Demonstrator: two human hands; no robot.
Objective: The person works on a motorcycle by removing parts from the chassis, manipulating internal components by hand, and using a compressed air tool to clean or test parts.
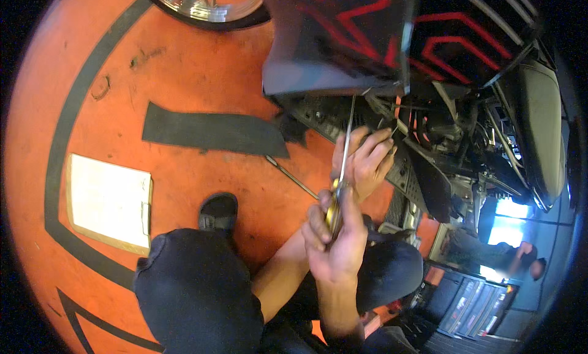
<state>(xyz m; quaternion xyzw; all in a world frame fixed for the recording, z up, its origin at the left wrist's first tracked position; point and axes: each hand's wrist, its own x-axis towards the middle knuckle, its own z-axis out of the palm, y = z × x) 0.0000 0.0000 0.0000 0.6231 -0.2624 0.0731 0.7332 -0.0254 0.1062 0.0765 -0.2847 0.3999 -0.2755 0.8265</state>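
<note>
My right hand point(337, 244) is closed around the yellow handle of a long screwdriver point(346, 149). Its thin metal shaft points up to the lower edge of a dark panel with red lines point(343, 48) on a motor scooter, where the tip is hard to make out. Beyond it, my left hand point(369, 161) is raised beside the shaft with its fingers curled, close to the scooter's underside point(422, 133). Whether those fingers grip the shaft, a scooter part or something small is hidden. My left forearm passes behind my right hand.
On the orange floor point(184, 176) lie a dark flat strip point(211, 132), a thin rod-like tool point(291, 177) and a clipboard with paper point(110, 201). A wheel point(208, 11) stands at the top. A drawer cabinet point(471, 305) and another person point(490, 256) are at the right.
</note>
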